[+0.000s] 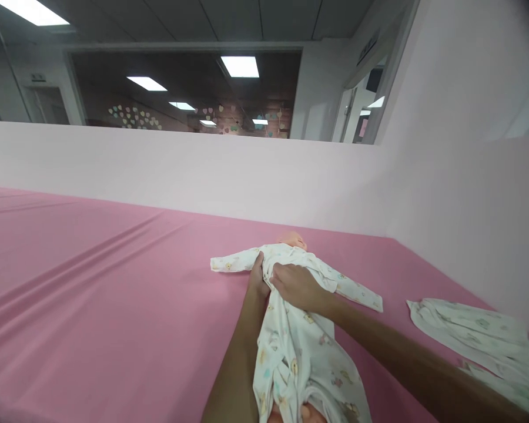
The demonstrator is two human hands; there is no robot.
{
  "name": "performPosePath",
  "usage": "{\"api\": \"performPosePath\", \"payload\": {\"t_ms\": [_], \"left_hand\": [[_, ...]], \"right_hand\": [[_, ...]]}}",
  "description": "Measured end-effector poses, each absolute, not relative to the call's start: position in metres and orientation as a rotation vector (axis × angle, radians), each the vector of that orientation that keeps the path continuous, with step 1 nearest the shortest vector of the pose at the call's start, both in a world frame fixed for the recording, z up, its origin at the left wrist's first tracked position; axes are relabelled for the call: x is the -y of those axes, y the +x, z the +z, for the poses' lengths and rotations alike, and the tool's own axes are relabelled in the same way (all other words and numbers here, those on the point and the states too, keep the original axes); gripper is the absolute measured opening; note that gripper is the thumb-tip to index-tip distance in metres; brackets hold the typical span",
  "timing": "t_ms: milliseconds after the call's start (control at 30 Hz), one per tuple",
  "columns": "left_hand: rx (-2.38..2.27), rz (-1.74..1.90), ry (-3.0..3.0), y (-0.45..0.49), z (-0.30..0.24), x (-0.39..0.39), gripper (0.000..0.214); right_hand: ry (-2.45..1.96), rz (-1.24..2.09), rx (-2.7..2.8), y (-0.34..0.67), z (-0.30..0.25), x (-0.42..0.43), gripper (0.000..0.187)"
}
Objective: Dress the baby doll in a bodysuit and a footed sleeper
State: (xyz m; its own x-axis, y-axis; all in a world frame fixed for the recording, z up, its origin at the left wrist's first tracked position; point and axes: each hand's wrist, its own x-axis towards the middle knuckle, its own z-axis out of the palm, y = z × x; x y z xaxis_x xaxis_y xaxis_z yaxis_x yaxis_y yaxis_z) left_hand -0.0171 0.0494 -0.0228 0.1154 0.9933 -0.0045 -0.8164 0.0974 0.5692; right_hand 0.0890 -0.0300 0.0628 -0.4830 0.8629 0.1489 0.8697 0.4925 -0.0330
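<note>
A baby doll lies face up on the pink sheet, its head (294, 239) towards the far wall. It wears a white baby garment (311, 329) printed with small coloured animals, and both sleeves stretch out sideways. At the near end, skin-coloured parts (308, 413) of the doll show under the cloth. My left hand (258, 279) grips the garment's edge at the doll's left-of-picture side, thumb up, other fingers partly hidden. My right hand (297, 286) is closed on the cloth at the chest, close beside it. The fastening between the hands is hidden.
The pink sheet (114, 305) covers a wide padded surface, with long wrinkles on the left. White printed cloths (471, 332) lie folded at the right. A low white wall (180, 170) runs along the back and another wall (458, 205) rises at the right. Windows show beyond.
</note>
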Motion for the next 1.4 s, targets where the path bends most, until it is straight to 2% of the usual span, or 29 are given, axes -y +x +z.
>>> {"api": "performPosePath", "payload": {"t_ms": [133,333,533,667,867,1167,1267,1400], "left_hand": [[-0.402,1.391,0.446,-0.014,-0.024,-0.053,0.036],[-0.402,1.367,0.425,-0.013,-0.024,-0.047,0.038],[-0.361,1.339,0.492,-0.008,-0.021,-0.048,0.028],[-0.385,1.306,0.479,-0.007,-0.022,-0.049,0.034],[-0.416,1.316,0.455,-0.010,-0.019,-0.050,0.029],[-0.444,1.379,0.461,-0.009,-0.020,-0.052,0.025],[-0.463,1.384,0.469,-0.007,-0.020,-0.054,0.025],[-0.508,1.419,0.468,-0.005,-0.021,-0.056,0.029]], "right_hand": [[-1.570,-0.067,2.482,0.100,0.057,0.018,0.023],[-1.486,0.038,2.377,0.100,0.045,0.041,0.015],[-1.429,0.491,2.202,0.124,0.044,0.079,0.017],[-1.387,0.851,2.189,0.139,0.049,0.085,0.019],[-1.373,0.852,2.131,0.142,0.053,0.067,0.020],[-1.531,0.467,2.084,0.149,0.039,0.070,0.025],[-1.450,0.602,2.127,0.156,0.043,0.082,0.028],[-1.437,1.023,2.131,0.180,0.044,0.093,0.026]]}}
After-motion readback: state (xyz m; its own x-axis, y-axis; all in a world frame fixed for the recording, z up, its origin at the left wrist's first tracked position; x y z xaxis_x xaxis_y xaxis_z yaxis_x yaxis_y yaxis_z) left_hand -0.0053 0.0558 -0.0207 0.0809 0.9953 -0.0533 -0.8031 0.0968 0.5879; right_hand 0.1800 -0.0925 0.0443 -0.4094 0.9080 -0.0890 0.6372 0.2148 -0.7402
